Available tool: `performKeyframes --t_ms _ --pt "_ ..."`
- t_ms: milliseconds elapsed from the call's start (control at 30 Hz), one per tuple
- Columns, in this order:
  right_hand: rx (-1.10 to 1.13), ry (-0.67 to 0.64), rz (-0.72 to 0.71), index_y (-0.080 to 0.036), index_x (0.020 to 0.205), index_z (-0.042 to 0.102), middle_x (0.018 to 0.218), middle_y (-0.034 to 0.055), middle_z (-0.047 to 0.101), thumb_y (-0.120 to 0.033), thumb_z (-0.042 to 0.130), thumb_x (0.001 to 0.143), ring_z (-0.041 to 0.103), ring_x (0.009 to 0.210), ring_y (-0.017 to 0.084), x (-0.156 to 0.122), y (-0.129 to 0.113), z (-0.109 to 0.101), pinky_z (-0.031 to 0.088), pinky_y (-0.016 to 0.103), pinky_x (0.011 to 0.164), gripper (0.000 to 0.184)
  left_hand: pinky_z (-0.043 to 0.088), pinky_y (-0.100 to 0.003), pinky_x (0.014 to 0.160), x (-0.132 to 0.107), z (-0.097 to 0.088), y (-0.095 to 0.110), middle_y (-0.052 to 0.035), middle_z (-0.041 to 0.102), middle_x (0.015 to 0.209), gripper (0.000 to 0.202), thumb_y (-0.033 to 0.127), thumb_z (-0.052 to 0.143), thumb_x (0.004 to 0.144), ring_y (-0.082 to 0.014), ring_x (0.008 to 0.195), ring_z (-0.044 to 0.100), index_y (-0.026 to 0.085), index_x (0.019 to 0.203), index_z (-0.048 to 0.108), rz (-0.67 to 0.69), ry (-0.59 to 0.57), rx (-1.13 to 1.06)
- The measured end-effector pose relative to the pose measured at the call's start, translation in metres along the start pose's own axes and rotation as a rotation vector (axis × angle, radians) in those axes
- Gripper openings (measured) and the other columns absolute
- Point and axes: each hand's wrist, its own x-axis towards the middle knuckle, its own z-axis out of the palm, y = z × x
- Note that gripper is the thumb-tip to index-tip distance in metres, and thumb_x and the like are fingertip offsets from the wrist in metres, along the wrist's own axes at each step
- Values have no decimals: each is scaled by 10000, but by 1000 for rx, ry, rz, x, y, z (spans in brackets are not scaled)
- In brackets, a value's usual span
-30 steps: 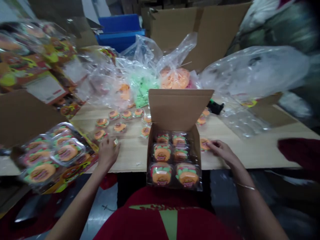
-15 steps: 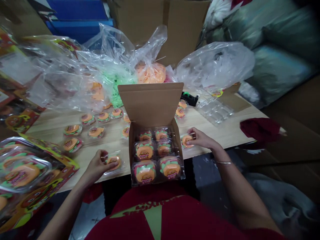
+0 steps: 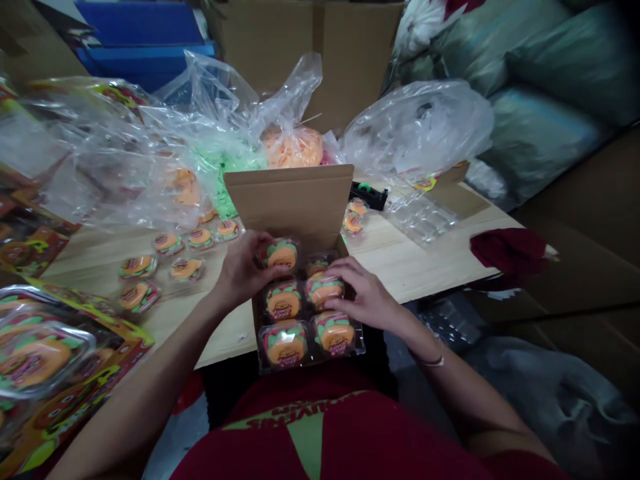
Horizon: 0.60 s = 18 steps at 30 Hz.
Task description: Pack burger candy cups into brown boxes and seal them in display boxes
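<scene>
An open cardboard box [image 3: 290, 200] stands at the table's near edge, its lid flap up. Inside lie several clear-wrapped orange and green burger-shaped packs [image 3: 285, 343]. My left hand [image 3: 245, 270] grips one such burger pack [image 3: 281, 255] over the far left corner of the box. My right hand [image 3: 363, 297] holds another burger pack [image 3: 324, 290] and presses it down in the box's right column. More loose burger packs [image 3: 186, 268] lie on the wooden table [image 3: 405, 257] to the left of the box, and two burger packs [image 3: 353, 222] lie to its right.
Clear plastic bags [image 3: 420, 130] of orange and green pieces crowd the back of the table. Printed display cartons with blister trays [image 3: 45, 353] sit at the left. A dark red cloth [image 3: 507, 248] lies at the table's right edge, beside clear empty trays [image 3: 425, 220]. Large cardboard boxes [image 3: 310, 27] stand behind.
Both hands left the table on either side of the box and came over it, each carrying a burger pack. The camera view shifted slightly left.
</scene>
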Motion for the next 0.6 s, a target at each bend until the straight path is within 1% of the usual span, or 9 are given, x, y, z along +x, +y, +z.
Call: performKeyframes --t_ms 67,133,233,300,367,433,467,533,600 --pt "-41 -58 10 -216 1223 604 1197 110 588 -346 700 873 599 1129 253 -4 4 5 536 392 939 386 458 -349 789 -1 7 -7 -20 652 909 423 444 769 727 -200 814 614 192 1011 583 -26 -94 76" --pt "-75 -99 9 -209 1241 605 1186 109 601 -355 671 900 611 1105 244 -7 5 5 539 373 924 377 446 -347 772 -5 8 -14 -13 649 863 422 456 757 741 -196 773 607 188 1017 584 -60 -173 127" --pt "-167 -138 -22 -193 1256 618 1180 121 625 -369 617 941 620 1088 250 -7 3 1 534 381 919 361 436 -380 813 -6 5 -22 -30 657 874 428 507 738 755 -230 838 610 191 1010 600 -65 -263 208" --pt "-165 -82 -58 -184 1183 660 1185 125 637 -371 598 952 622 1089 245 -2 8 -4 524 376 921 304 437 -404 852 -5 6 -25 -58 667 943 427 535 706 782 -265 942 609 196 1027 619 -32 -325 233" --pt "-92 85 -47 -182 1019 696 1103 103 668 -360 555 971 634 1041 220 8 26 -10 515 352 901 232 451 -412 872 -5 8 -25 -82 672 1018 416 536 655 830 -277 1011 604 198 1070 631 30 -343 198" --pt "-50 310 81 -181 844 670 931 71 678 -360 498 980 640 919 198 23 57 -14 509 326 833 282 464 -415 912 -9 8 -26 -93 676 1090 336 500 602 883 -266 1051 610 203 1033 647 112 -252 123" --pt "-62 393 191 -182 784 642 847 58 662 -374 472 979 630 856 194 31 76 -14 502 317 794 322 465 -414 938 -12 7 -28 -92 676 1125 287 471 584 903 -256 1070 614 205 987 650 136 -158 92" --pt "-135 419 454 -186 731 603 748 45 623 -425 442 965 601 774 197 48 112 -8 485 309 739 372 458 -410 989 -18 2 -42 -87 671 1160 233 419 552 929 -242 1106 616 201 908 633 93 102 88" --pt "-207 344 639 -183 791 620 774 53 624 -473 483 927 597 789 210 61 139 7 482 310 740 348 444 -440 1023 -25 -8 -70 -106 665 1155 244 409 529 932 -264 1143 603 181 938 615 -91 312 205"
